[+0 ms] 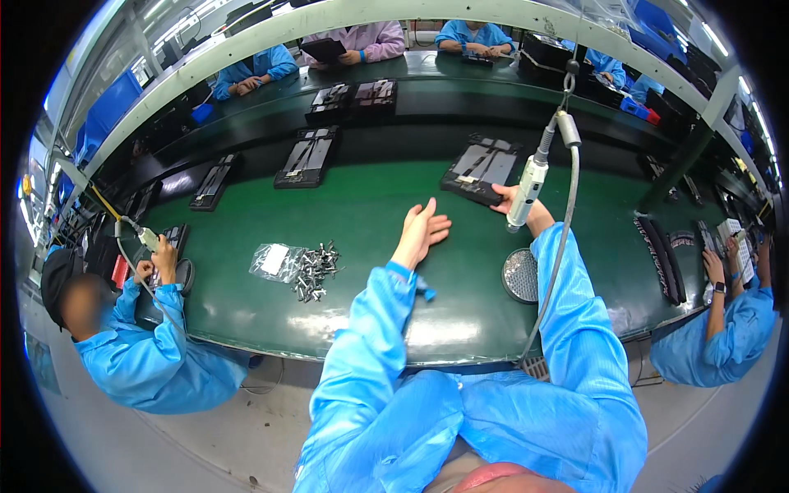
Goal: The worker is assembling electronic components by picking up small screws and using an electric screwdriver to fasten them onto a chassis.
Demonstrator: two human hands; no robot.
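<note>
The right hand (pixel 515 201) pinches the black tray (pixel 493 167)'s near right corner; the left hand (pixel 423 233), spread, hangs apart off its near left corner.

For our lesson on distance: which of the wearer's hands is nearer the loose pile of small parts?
Left. The left hand is right of the pile of small parts; the right hand is farther right, at a dark flat device.

Parts (pixel 315 271) lie left of the dish (pixel 506 287); device (pixel 491 167) behind it.
</note>
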